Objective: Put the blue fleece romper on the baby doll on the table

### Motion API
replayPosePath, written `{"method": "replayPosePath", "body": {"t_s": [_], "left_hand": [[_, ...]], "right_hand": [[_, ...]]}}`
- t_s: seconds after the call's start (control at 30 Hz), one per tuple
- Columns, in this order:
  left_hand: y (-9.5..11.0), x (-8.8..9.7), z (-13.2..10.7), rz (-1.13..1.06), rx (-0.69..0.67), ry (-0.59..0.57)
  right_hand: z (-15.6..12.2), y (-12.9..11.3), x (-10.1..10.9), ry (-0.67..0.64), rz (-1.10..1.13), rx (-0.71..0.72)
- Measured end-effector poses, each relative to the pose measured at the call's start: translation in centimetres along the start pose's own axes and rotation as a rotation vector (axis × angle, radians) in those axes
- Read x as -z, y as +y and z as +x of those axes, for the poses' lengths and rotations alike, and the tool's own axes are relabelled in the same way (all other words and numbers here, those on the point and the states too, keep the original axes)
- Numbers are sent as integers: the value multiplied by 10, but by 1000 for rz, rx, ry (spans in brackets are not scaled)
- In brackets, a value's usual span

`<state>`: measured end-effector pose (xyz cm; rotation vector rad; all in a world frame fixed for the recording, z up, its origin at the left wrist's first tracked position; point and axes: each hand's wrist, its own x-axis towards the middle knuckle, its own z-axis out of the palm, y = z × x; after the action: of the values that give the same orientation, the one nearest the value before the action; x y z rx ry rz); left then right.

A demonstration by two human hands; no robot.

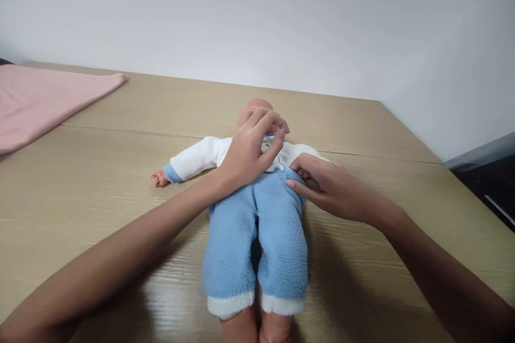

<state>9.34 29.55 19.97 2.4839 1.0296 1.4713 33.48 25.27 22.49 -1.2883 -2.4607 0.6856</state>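
Note:
A baby doll (245, 236) lies on its back on the wooden table (100, 193), head away from me, in a white top and blue fleece trousers. My left hand (253, 144) rests over the doll's chest and neck, fingers curled and pinching the collar of the white top. My right hand (325, 185) lies at the doll's right side by the waistband, thumb and fingers pressed on the edge of the top and trousers. The doll's left arm (189, 163) stretches out to the left; its other arm is hidden under my right hand.
A folded pink cloth (44, 102) lies at the table's far left corner. A plain white wall stands behind the table. At the right edge a dark area (491, 182) shows beyond the table.

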Motion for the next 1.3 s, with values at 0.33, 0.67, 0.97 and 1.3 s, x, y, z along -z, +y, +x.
{"method": "replayPosePath", "body": {"t_s": [0.33, 0.67, 0.97, 1.3], "left_hand": [[-22, 49, -96, -37, 339, -50], [-39, 61, -108, -114, 422, -285], [-40, 50, -112, -365, 744, -94], [-40, 47, -113, -57, 515, -213]], "right_hand": [[6, 37, -62, 240, 1121, -265], [5, 38, -76, 352, 1152, -219], [12, 39, -75, 541, 1305, -250], [9, 43, -87, 647, 527, -210]]}}
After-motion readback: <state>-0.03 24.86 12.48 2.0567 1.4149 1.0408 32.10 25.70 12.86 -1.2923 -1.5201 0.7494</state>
